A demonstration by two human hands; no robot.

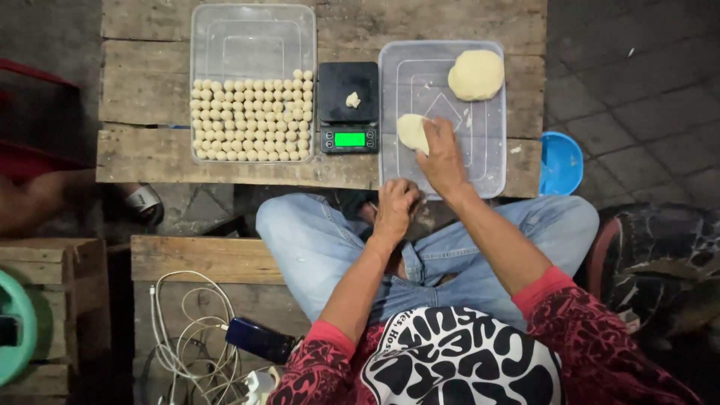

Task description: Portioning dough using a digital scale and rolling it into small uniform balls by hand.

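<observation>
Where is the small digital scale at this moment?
The scale sits on the wooden table, between the tub of dough balls and the clear tray.

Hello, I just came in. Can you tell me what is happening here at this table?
A person sits at a low wooden table and works with dough. The right hand presses on a small dough piece in a clear tray, where a larger dough lump also lies. The left hand is curled near the tray's edge. A small bit of dough sits on a digital scale. Beside it, a clear box holds rows of small dough balls.
</observation>
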